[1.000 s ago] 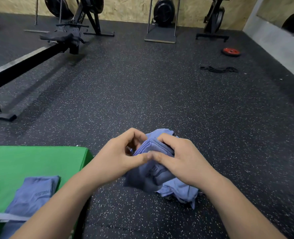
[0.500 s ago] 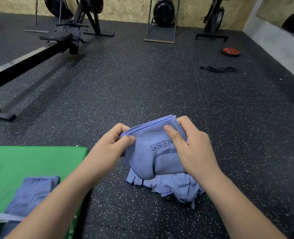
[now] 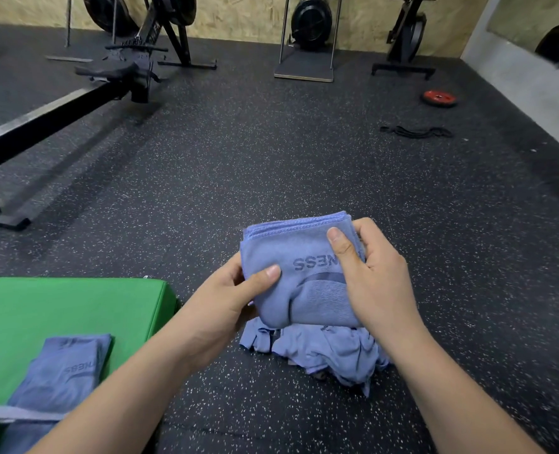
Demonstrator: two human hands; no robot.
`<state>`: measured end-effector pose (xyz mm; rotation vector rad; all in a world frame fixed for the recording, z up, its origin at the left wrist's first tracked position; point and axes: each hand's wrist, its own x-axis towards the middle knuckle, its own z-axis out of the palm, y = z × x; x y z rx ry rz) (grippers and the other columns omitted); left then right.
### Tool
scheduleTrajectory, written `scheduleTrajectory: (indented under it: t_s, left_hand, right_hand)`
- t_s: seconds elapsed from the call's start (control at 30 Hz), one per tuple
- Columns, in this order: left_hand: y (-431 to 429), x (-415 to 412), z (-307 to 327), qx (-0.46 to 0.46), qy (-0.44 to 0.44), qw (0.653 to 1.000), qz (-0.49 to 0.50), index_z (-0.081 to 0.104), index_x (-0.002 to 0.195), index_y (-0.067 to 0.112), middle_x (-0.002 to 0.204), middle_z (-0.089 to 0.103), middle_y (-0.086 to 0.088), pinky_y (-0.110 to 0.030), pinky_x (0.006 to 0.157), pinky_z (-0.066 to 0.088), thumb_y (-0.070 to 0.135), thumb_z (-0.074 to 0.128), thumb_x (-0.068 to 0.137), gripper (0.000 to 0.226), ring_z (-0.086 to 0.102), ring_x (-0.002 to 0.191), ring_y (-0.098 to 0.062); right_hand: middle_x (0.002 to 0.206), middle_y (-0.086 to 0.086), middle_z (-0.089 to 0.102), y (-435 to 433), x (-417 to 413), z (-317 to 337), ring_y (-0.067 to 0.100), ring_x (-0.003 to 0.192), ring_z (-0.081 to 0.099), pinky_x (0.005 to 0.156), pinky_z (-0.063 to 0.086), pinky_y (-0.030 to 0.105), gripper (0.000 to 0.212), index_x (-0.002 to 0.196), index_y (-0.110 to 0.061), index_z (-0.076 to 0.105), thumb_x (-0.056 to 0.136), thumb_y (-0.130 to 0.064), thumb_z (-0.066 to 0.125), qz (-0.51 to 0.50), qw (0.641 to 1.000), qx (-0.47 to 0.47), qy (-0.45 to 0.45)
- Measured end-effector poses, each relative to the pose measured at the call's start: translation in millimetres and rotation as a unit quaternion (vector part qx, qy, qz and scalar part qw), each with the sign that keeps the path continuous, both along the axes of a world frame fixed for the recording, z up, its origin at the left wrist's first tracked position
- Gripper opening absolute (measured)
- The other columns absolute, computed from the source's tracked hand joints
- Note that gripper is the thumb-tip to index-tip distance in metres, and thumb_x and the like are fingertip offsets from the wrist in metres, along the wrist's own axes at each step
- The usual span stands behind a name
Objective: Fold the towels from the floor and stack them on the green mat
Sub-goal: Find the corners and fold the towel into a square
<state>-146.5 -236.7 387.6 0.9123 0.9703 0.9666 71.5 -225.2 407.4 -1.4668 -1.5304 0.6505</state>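
Observation:
I hold a folded blue towel (image 3: 301,276) with printed lettering in the air in front of me. My left hand (image 3: 225,299) pinches its left edge, thumb on the front face. My right hand (image 3: 373,273) grips its right side, thumb on the front near the top corner. Below it on the floor lies a crumpled heap of blue towels (image 3: 334,352). The green mat (image 3: 68,306) lies at the lower left, and a folded blue towel (image 3: 62,375) rests on it near my left forearm.
Black speckled rubber floor all around. A rowing machine (image 3: 59,116) stretches across the upper left. Exercise bikes and a stand line the far wall. A red weight plate (image 3: 440,98) and a black band (image 3: 415,132) lie on the floor at the upper right.
The bunched towel between my hands has been folded into a flat packet and held up facing me. My left hand has slid down its left edge; the right holds the top right corner.

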Motion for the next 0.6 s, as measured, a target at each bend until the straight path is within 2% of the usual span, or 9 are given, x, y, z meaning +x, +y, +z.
scheduleTrajectory:
  t_s: [0.1,0.2,0.27,0.4,0.47,0.53,0.6]
  left_hand:
    - [-2,9,-1,0.043,-0.007,0.998,0.046,0.061,0.142,0.024,0.137,0.074,-0.002,-0.037,0.103,0.057,0.024,0.058,0.109,0.034,0.07,0.129,-0.021]
    - [-3,15,-2,0.072,0.008,0.994,0.087,0.059,0.136,0.019,0.135,0.073,-0.007,-0.048,0.108,0.054,0.03,0.055,0.111,0.028,0.069,0.128,-0.025]
    - [-2,14,-3,0.078,0.013,0.991,0.111,0.059,0.128,0.016,0.129,0.073,-0.012,-0.052,0.105,0.056,0.035,0.058,0.109,0.027,0.071,0.118,-0.027]
    - [1,7,-1,0.105,0.045,0.988,0.102,0.061,0.126,0.015,0.127,0.071,-0.019,-0.055,0.102,0.057,0.034,0.06,0.107,0.026,0.07,0.112,-0.025]
    - [1,1,0,0.094,0.039,0.992,0.075,0.062,0.13,0.016,0.128,0.073,-0.014,-0.048,0.101,0.059,0.032,0.063,0.105,0.029,0.071,0.117,-0.025]
    - [-2,-5,0,0.075,0.039,0.996,0.039,0.056,0.141,0.023,0.132,0.074,-0.01,-0.041,0.099,0.06,0.033,0.079,0.099,0.048,0.072,0.123,-0.026]
    - [-6,-12,-4,0.064,0.055,0.996,0.016,0.039,0.154,0.051,0.135,0.073,-0.005,-0.041,0.097,0.062,0.025,0.094,0.081,0.095,0.073,0.123,-0.024]
  right_hand:
    - [0.074,0.008,0.058,1,-3,-1,0.023,0.064,0.05,0.061,0.042,0.037,0.037,0.092,-0.021,0.054,0.107,-0.054,0.054,-0.012,1.0,0.006,0.004]
    - [0.067,0.006,0.049,0,-7,-2,0.012,0.057,0.039,0.055,0.033,0.032,0.038,0.09,-0.022,0.05,0.107,-0.056,0.053,-0.028,1.0,0.009,0.004]
    - [0.064,-0.002,0.044,1,-9,-3,0.008,0.057,0.035,0.053,0.03,0.03,0.039,0.089,-0.022,0.048,0.107,-0.056,0.052,-0.034,0.999,0.007,0.0]
    - [0.064,-0.006,0.043,4,-11,-4,0.009,0.057,0.035,0.054,0.03,0.03,0.039,0.088,-0.021,0.048,0.107,-0.054,0.053,-0.034,0.999,0.003,-0.002]
    - [0.065,0.0,0.049,5,-13,-5,0.012,0.057,0.039,0.056,0.035,0.033,0.037,0.089,-0.021,0.05,0.107,-0.054,0.053,-0.028,1.0,-0.001,0.001]
    - [0.073,0.004,0.059,5,-14,-5,0.02,0.063,0.05,0.062,0.042,0.036,0.035,0.09,-0.022,0.053,0.108,-0.052,0.054,-0.026,1.0,-0.008,0.006]
    - [0.077,0.003,0.062,6,-12,-5,0.022,0.069,0.056,0.063,0.044,0.037,0.034,0.09,-0.024,0.054,0.108,-0.052,0.055,-0.031,0.999,-0.012,0.012]
